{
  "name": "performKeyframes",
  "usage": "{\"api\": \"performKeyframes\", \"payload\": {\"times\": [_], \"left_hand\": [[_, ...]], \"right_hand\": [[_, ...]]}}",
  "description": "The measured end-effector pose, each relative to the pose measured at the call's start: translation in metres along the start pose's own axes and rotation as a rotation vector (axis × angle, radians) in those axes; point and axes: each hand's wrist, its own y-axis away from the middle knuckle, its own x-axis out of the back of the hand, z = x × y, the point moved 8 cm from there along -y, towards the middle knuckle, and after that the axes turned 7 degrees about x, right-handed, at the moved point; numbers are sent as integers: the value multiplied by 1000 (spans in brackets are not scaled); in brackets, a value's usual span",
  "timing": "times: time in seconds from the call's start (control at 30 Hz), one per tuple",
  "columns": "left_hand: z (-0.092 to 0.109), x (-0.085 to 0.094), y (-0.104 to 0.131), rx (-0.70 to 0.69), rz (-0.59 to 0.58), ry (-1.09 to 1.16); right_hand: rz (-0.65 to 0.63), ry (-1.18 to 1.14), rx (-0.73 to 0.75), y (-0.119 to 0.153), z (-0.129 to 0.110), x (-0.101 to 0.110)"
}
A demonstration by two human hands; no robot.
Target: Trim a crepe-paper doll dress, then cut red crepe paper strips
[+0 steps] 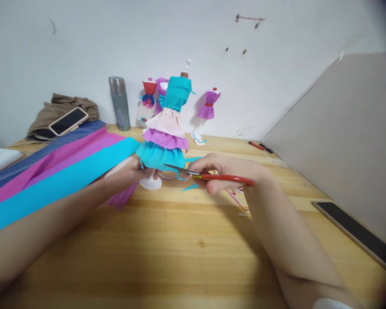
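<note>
A miniature dress form (176,92) leans slightly in front of me, dressed in teal crepe paper on top with pale pink, purple and teal ruffles below. My left hand (140,170) grips it low down, at the teal bottom ruffle (161,156); most of its fingers are hidden behind the paper. Below the skirt shows the white round base (150,183), tilted near the tabletop. My right hand (223,169) is closed on red-handled scissors (228,177), whose blades point left along the ruffle's lower edge. Teal paper scraps (190,187) lie beneath the blades.
Crepe paper strips (67,171) in teal, purple, magenta and navy spread across the left. Behind stand a grey thermos (119,105) and smaller dressed forms, one in purple (209,105). One phone (69,121) rests on brown cloth (56,109); a dark flat device (354,231) lies right.
</note>
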Motion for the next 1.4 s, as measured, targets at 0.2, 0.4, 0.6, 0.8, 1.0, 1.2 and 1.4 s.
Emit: {"api": "performKeyframes", "payload": {"times": [0.2, 0.4, 0.6, 0.8, 1.0, 1.2, 1.4], "left_hand": [[-8, 2, 0, 17, -15, 30], [-17, 5, 0, 55, -7, -4], [-18, 6, -1, 76, 9, 22], [-14, 4, -1, 48, -43, -17], [-16, 4, -1, 54, -51, 12], [-13, 5, 0, 45, -29, -39], [-11, 5, -1, 26, -38, -56]], "right_hand": [[15, -29, -2, 0, 0, 1], [5, 15, 2, 2, 1, 0], [-3, 65, -39, 1, -1, 0], [1, 133, 3, -1, -5, 1], [2, 79, -29, 0, -3, 1], [-9, 74, -102, 1, 1, 0], [-27, 104, -101, 3, 0, 0]]}}
